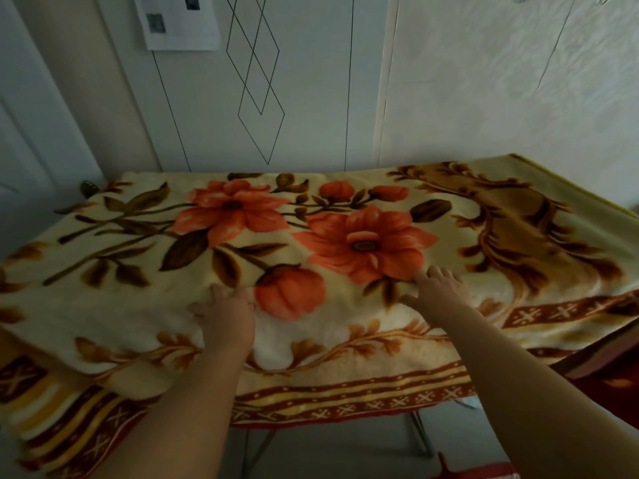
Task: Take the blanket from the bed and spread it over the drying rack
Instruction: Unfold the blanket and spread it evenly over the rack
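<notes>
Both hands, left hand (230, 314) and right hand (441, 288), lie open-palmed on the cream, orange-flowered blanket (345, 236).

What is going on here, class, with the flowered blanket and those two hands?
A person has a flowered blanket draped over a drying rack, whose metal legs show beneath its edge. Both hands lie flat on top, the left hand by an orange bud and the right hand below the big flower, seemingly smoothing it. The left side looks doubled over.
</notes>
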